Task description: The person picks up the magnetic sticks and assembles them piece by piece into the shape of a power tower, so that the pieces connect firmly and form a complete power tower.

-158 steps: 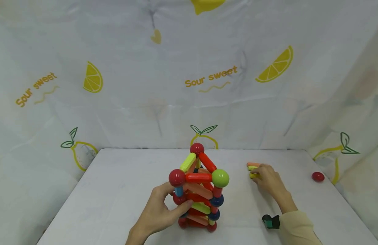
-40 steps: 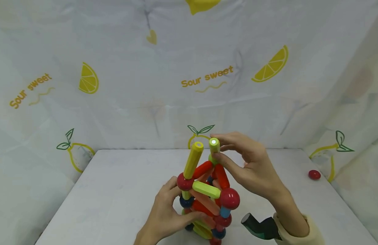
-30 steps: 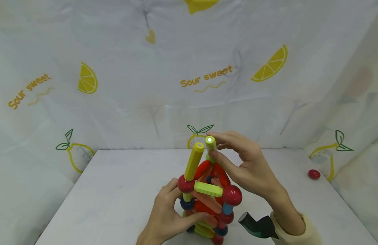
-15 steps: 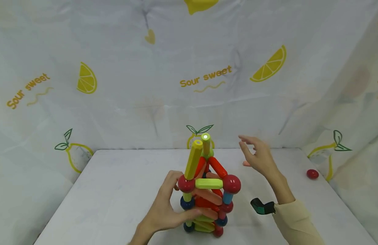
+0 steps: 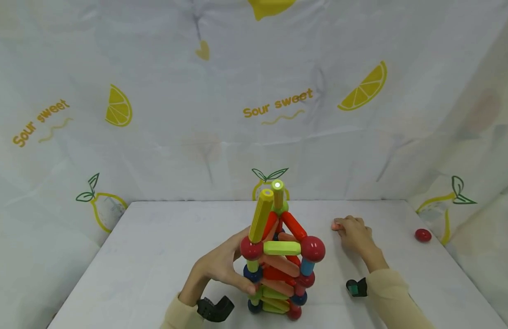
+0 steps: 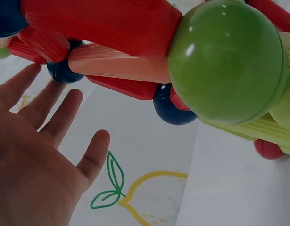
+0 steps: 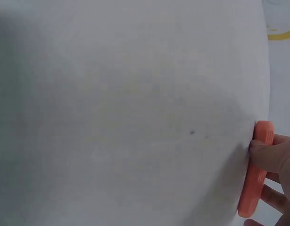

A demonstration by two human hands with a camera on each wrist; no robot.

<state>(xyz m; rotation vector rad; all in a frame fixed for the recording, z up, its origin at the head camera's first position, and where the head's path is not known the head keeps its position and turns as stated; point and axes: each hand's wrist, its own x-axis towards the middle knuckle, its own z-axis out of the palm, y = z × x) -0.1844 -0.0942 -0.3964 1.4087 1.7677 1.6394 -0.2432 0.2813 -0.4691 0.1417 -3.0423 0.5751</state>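
Note:
A tower of magnetic rods and balls (image 5: 280, 264) stands on the table in front of me. Two rods rise from its top: a yellow rod (image 5: 262, 217) on a red ball and a lime rod (image 5: 278, 195) on a green ball farther back. My left hand (image 5: 222, 264) is at the tower's left side, thumb toward the front. In the left wrist view its fingers (image 6: 64, 110) are spread and fairly straight, tips near a dark blue ball (image 6: 64, 68). Off to the right, my right hand (image 5: 355, 235) pinches an orange magnetic rod (image 7: 256, 174) at the tabletop.
A lone red ball (image 5: 423, 235) lies near the right edge of the white table (image 5: 175, 242). Behind the table hangs a pale lemon-print curtain (image 5: 188, 151). Each wrist wears a small dark camera (image 5: 216, 309).
The right hand has let go of the lime rod, leaving it upright on the tower, and moved right and down to the orange rod. The left hand has loosened around the tower.

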